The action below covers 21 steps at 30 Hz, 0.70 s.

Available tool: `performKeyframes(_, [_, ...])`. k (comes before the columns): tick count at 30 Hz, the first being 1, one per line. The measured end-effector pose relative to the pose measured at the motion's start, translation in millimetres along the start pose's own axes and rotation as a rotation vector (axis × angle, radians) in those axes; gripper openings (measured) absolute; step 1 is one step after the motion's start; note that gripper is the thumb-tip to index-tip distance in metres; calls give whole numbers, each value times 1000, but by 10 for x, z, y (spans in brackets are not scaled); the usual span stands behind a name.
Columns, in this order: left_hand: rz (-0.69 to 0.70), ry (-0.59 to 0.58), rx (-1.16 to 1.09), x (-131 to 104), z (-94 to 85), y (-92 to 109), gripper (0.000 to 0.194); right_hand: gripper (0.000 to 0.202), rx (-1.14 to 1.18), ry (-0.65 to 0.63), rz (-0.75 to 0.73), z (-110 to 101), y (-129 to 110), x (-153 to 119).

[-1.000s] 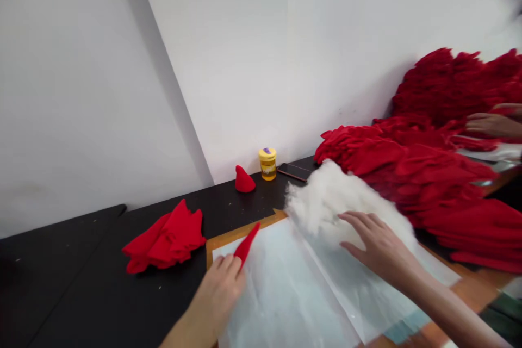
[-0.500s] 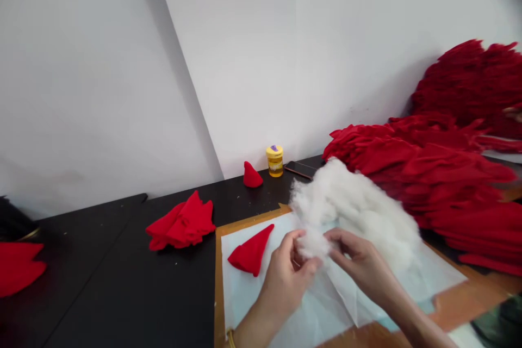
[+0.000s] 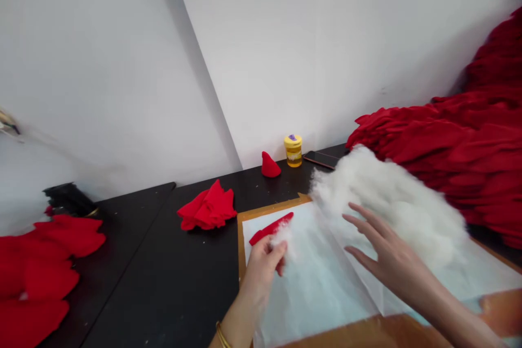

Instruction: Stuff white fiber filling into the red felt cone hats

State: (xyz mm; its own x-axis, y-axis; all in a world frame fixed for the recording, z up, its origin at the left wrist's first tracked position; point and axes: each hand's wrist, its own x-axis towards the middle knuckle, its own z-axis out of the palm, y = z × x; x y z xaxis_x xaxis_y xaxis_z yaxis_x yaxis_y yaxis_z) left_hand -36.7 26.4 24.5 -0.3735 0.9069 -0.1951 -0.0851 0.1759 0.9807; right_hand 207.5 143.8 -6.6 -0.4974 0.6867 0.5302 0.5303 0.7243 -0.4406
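My left hand (image 3: pixel 267 258) pinches a small tuft of white fibre stuffing (image 3: pixel 282 238) above the white sheet (image 3: pixel 314 299). Just behind it lies a red felt cone (image 3: pixel 269 228), partly covered by the hand and the tuft. My right hand (image 3: pixel 379 242) is open, fingers spread and holding nothing. It hovers over the sheet, in front of the big heap of stuffing (image 3: pixel 387 185); whether it touches the heap I cannot tell.
A second red cone (image 3: pixel 270 166) stands by a yellow-lidded jar (image 3: pixel 293 151) and a phone (image 3: pixel 321 159) near the wall. Red fabric pieces lie in a bunch (image 3: pixel 210 207) left of the sheet, a pile (image 3: pixel 36 277) at far left, and a large stack (image 3: pixel 444 147) at right.
My hands have parted. The left moved left with the tuft, up to the red cone; the right let go and opened toward the heap. The view has swung left.
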Motion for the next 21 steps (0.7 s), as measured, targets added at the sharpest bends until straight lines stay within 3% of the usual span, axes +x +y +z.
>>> performKeyframes(4, [-104,-123,-156,-230,245,0,39,54,306,-217,-174,-9,-584,-128])
performKeyframes(7, [-188,-202,-197,-382,380,-36,31,39,355,-248,-233,12,-806,-221])
performKeyframes(12, [-195,-357,-14,-502,308,-81,25,21,478,-306,-210,32,-773,-292])
performKeyframes(15, [-129,-432,-92,-483,71,-48,50,19,493,-292,-189,35,-656,-311])
performKeyframes(17, [48,-301,38,-380,-156,-43,69,16,482,-267,-116,43,-559,-337])
performKeyframes(19, [283,55,483,-200,-391,-78,65,10,490,-280,32,72,-467,-379])
performKeyframes(21, [368,187,857,14,-578,-142,72,10,511,-304,210,129,-407,-425])
